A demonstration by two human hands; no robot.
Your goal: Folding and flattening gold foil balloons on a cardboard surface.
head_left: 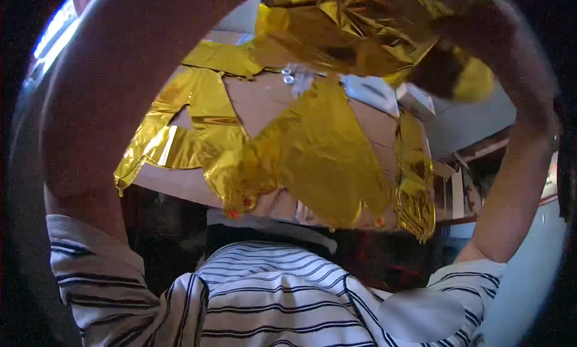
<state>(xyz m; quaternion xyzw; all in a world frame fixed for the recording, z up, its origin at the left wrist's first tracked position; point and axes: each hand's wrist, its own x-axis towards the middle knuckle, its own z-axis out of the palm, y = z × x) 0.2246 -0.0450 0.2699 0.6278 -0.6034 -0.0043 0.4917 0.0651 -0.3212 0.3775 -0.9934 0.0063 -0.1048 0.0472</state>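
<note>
Both my arms are raised. My left forearm [114, 64] sweeps up the left side, and its hand lies beyond the top edge. At the upper right, my right hand [481, 28] is dark and partly hidden, closed on a crumpled gold foil balloon [342, 22] held up close to the camera. Below it, flat uninflated gold foil balloons lie on brown cardboard: an angular one [204, 106] at the left, a broad one [330, 160] in the middle, and a narrow folded one [415, 184] at the right, hanging past the near edge.
Small whitish rings [288, 76] lie on the cardboard [252, 103] behind the balloons. A clear plastic packet [369, 93] and a white box [416, 100] stand at the back right. The cardboard's near edge [174, 189] is close to my striped shirt.
</note>
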